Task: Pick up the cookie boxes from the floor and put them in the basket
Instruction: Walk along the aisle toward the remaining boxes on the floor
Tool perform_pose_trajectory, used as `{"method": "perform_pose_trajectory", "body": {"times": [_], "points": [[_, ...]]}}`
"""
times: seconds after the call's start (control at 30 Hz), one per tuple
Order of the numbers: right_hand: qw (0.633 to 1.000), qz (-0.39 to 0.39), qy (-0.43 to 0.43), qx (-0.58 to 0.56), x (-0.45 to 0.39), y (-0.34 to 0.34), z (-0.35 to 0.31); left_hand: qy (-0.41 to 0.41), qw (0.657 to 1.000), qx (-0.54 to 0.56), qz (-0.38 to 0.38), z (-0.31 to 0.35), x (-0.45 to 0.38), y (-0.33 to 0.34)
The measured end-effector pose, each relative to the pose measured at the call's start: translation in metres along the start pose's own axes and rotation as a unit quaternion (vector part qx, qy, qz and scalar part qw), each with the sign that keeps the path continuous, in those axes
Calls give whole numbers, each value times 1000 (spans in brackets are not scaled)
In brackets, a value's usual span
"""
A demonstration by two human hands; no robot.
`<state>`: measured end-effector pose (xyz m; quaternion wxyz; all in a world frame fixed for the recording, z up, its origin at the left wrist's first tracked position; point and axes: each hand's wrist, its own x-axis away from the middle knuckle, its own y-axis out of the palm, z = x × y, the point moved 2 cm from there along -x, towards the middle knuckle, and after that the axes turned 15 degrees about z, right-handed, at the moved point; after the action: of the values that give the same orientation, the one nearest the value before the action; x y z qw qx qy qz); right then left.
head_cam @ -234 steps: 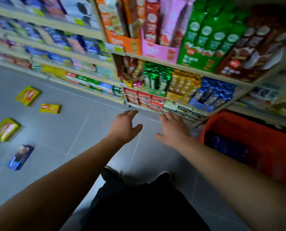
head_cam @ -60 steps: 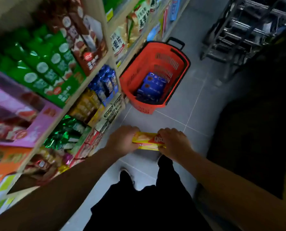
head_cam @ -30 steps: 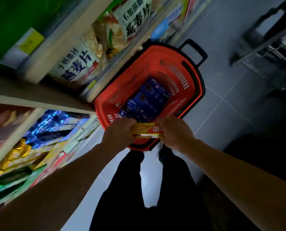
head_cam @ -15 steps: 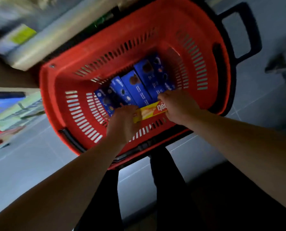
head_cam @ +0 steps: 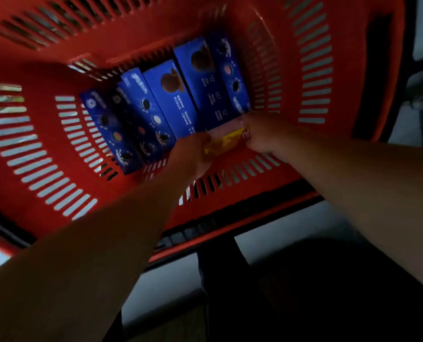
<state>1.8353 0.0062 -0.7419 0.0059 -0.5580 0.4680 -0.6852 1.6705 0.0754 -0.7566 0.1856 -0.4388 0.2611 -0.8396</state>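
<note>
Both arms reach down into the red basket [head_cam: 45, 154], which fills most of the view. My left hand [head_cam: 190, 156] and my right hand [head_cam: 262, 134] hold a yellow and red cookie box [head_cam: 226, 141] by its two ends, low over the basket floor near the front wall. Several blue cookie boxes [head_cam: 178, 99] lie side by side on the basket bottom just beyond the yellow box. The picture is dark and blurred, so I cannot tell whether the yellow box touches the floor of the basket.
Grey floor tiles [head_cam: 171, 280] show below the basket's front rim. My dark trouser legs [head_cam: 292, 292] stand right behind that rim. The basket's black handle [head_cam: 376, 95] runs along its right side.
The camera and both hands have moved down into the basket. The yellow box has dropped from rim height to just above the basket floor, in front of the blue boxes.
</note>
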Motion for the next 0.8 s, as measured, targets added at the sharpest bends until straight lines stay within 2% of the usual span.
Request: {"method": "perform_pose_trajectory", "body": {"times": [0.13,0.3,0.43,0.57,0.7,0.8], "points": [[999,-17,16,-30,21,-19,1,-12,1000,-23,-7,7,19,-24],[998,34,1,-49,91,-70,-14,-19,999,-42,23,30,70,-91],[992,106,-59,-40,174,-117,-44,-57,995,-14,82,49,145,-160],[980,136,-142,-7,256,-159,-87,-74,988,1,134,61,245,-222],[958,179,-222,23,326,-192,-153,-116,976,6,186,52,340,-263],[942,192,-272,37,371,-201,-198,-148,956,49,247,35,399,-280]]}}
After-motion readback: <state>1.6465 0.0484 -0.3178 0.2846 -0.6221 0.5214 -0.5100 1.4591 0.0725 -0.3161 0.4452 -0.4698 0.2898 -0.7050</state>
